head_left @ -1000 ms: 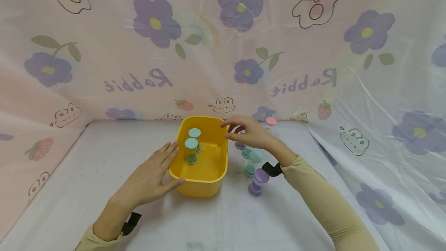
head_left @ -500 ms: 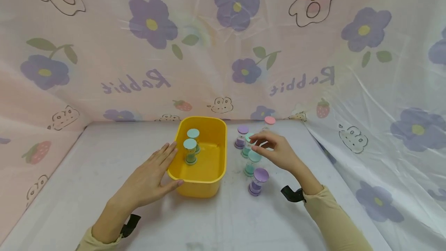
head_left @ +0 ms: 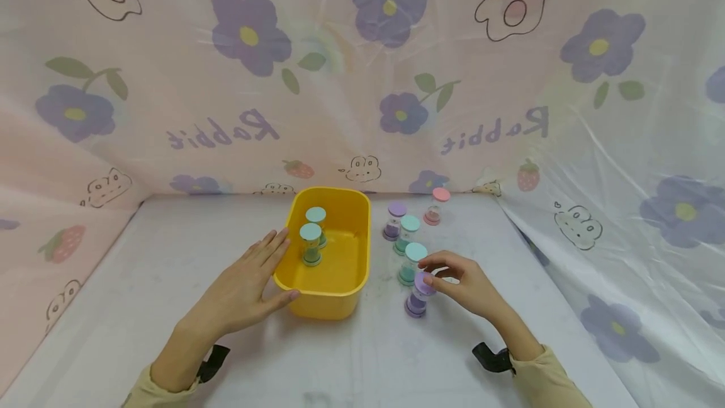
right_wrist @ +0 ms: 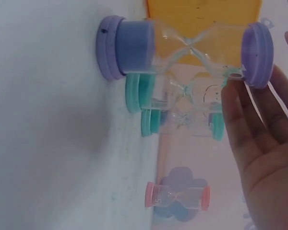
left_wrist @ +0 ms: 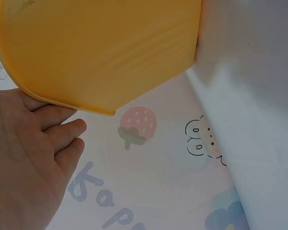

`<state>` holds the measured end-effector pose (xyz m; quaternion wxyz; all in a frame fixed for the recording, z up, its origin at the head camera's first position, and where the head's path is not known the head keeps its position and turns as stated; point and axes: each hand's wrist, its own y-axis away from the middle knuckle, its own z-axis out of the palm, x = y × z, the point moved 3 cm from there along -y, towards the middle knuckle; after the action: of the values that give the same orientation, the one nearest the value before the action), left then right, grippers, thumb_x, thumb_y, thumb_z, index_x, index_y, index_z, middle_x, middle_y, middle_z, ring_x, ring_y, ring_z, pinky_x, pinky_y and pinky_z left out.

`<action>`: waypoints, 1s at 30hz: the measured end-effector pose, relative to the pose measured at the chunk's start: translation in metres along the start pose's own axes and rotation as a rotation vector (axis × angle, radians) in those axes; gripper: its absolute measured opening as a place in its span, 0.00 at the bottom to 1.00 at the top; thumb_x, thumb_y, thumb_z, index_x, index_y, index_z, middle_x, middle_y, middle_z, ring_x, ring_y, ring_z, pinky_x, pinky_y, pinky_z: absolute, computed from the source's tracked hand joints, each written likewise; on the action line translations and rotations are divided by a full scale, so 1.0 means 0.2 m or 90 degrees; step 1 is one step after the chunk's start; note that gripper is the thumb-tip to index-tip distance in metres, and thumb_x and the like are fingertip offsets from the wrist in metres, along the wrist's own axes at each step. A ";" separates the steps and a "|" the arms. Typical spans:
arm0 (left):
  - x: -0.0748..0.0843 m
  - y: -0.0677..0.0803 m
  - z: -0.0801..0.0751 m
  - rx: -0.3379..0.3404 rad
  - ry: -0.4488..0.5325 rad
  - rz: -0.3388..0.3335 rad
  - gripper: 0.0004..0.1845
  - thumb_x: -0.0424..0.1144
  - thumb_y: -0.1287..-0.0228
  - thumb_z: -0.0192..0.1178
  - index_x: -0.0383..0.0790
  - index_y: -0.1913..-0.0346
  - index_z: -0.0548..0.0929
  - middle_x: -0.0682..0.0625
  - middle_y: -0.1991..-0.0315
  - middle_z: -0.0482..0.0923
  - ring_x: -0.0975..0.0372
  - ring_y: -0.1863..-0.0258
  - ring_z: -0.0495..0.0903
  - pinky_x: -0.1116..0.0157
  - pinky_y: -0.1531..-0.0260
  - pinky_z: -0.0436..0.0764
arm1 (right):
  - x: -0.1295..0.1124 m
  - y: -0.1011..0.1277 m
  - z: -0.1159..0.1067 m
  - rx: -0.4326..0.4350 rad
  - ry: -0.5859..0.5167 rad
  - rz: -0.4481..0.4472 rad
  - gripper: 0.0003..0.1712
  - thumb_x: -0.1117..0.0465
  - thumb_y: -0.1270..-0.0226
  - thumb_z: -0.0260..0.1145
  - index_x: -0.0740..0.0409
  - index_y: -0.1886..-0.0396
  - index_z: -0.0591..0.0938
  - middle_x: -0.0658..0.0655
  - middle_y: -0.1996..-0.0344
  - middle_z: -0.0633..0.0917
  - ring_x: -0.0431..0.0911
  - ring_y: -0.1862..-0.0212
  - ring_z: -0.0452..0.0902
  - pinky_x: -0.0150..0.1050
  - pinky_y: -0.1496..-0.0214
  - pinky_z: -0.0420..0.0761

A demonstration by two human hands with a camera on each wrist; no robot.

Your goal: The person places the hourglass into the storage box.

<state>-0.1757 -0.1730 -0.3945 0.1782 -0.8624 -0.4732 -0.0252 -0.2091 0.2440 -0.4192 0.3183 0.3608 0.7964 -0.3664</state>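
Observation:
My left hand [head_left: 238, 294] rests against the left side of a yellow plastic bin [head_left: 328, 304], fingers extended along the rim and thumb at its near corner. The left wrist view has those fingers [left_wrist: 62, 132] against the bin's outer wall. Two sand timers with pale blue caps, a front one [head_left: 311, 244] and a rear one [head_left: 317, 216], stand inside. My right hand [head_left: 461, 285] is at the top of the nearest purple sand timer [head_left: 418, 298], which stands upright on the table. In the right wrist view its fingers lie beside the purple cap [right_wrist: 259, 55], the thumb apart.
Behind the purple timer stand a mint sand timer [head_left: 411, 263], another mint timer [head_left: 406, 233] and a second purple timer [head_left: 394, 221]. A pink sand timer [head_left: 436, 206] stands farther back. Patterned cloth [head_left: 328, 112] walls the white table [head_left: 187, 257].
My right hand has moved from the bin's right rim, back over the mint timers and toward me to the nearest purple timer. The left hand stays on the bin.

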 end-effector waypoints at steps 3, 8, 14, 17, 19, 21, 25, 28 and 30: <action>0.00 0.00 0.00 0.012 -0.006 0.009 0.51 0.67 0.29 0.59 0.32 0.19 0.60 0.43 0.16 0.51 0.46 0.18 0.52 0.44 0.22 0.59 | 0.01 0.02 0.01 -0.011 -0.004 0.001 0.17 0.69 0.30 0.71 0.60 0.43 0.85 0.59 0.47 0.87 0.45 0.46 0.84 0.35 0.46 0.86; 0.00 0.00 -0.01 0.008 -0.003 0.006 0.51 0.68 0.29 0.58 0.33 0.19 0.59 0.44 0.16 0.50 0.46 0.18 0.52 0.44 0.22 0.59 | 0.03 0.03 0.03 -0.031 -0.015 0.015 0.21 0.67 0.33 0.75 0.63 0.41 0.84 0.56 0.44 0.86 0.44 0.44 0.83 0.34 0.45 0.86; 0.00 0.00 -0.01 -0.010 0.005 -0.008 0.52 0.69 0.29 0.57 0.34 0.18 0.57 0.45 0.16 0.48 0.48 0.17 0.50 0.44 0.21 0.57 | 0.03 0.03 0.04 -0.036 -0.015 0.015 0.26 0.66 0.39 0.79 0.65 0.42 0.84 0.56 0.44 0.86 0.43 0.45 0.82 0.34 0.45 0.86; 0.00 0.00 0.00 -0.010 0.003 -0.010 0.52 0.69 0.30 0.58 0.34 0.18 0.58 0.45 0.16 0.49 0.48 0.17 0.50 0.44 0.21 0.58 | 0.04 0.03 0.05 -0.033 -0.003 0.009 0.25 0.66 0.40 0.80 0.65 0.43 0.84 0.56 0.45 0.86 0.41 0.45 0.81 0.33 0.46 0.86; 0.00 0.00 -0.01 -0.010 0.003 -0.010 0.52 0.69 0.29 0.57 0.33 0.19 0.58 0.45 0.16 0.49 0.48 0.17 0.50 0.44 0.21 0.58 | 0.04 0.03 0.05 -0.029 0.004 0.003 0.25 0.66 0.40 0.80 0.65 0.44 0.85 0.56 0.46 0.86 0.41 0.45 0.81 0.33 0.46 0.86; 0.00 0.00 0.00 -0.011 0.002 -0.012 0.52 0.69 0.30 0.57 0.33 0.19 0.58 0.46 0.16 0.48 0.49 0.17 0.49 0.44 0.21 0.57 | 0.04 0.03 0.05 -0.025 0.011 0.000 0.24 0.66 0.41 0.80 0.64 0.44 0.85 0.56 0.46 0.86 0.40 0.46 0.81 0.33 0.47 0.86; 0.00 0.00 0.00 -0.012 0.001 -0.009 0.52 0.69 0.29 0.57 0.33 0.19 0.58 0.46 0.16 0.48 0.48 0.17 0.50 0.45 0.21 0.57 | 0.04 0.03 0.05 -0.023 0.019 -0.002 0.24 0.66 0.40 0.80 0.64 0.45 0.86 0.56 0.46 0.87 0.40 0.47 0.82 0.33 0.48 0.87; 0.00 0.00 0.00 -0.012 0.003 -0.008 0.52 0.69 0.29 0.57 0.33 0.19 0.58 0.45 0.16 0.48 0.48 0.17 0.50 0.44 0.21 0.57 | 0.03 0.02 0.05 -0.019 0.021 -0.002 0.24 0.66 0.40 0.80 0.64 0.45 0.86 0.56 0.46 0.86 0.40 0.47 0.82 0.34 0.48 0.87; 0.00 0.00 0.00 -0.011 0.004 -0.009 0.52 0.69 0.29 0.57 0.34 0.18 0.58 0.45 0.16 0.48 0.49 0.17 0.50 0.44 0.21 0.57 | 0.01 0.02 0.05 -0.013 0.022 -0.008 0.23 0.66 0.41 0.80 0.63 0.45 0.86 0.56 0.46 0.86 0.40 0.47 0.82 0.34 0.48 0.88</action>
<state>-0.1757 -0.1735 -0.3946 0.1720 -0.8606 -0.4783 -0.0328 -0.2052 0.2388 -0.4273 0.3058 0.3591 0.8077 -0.3537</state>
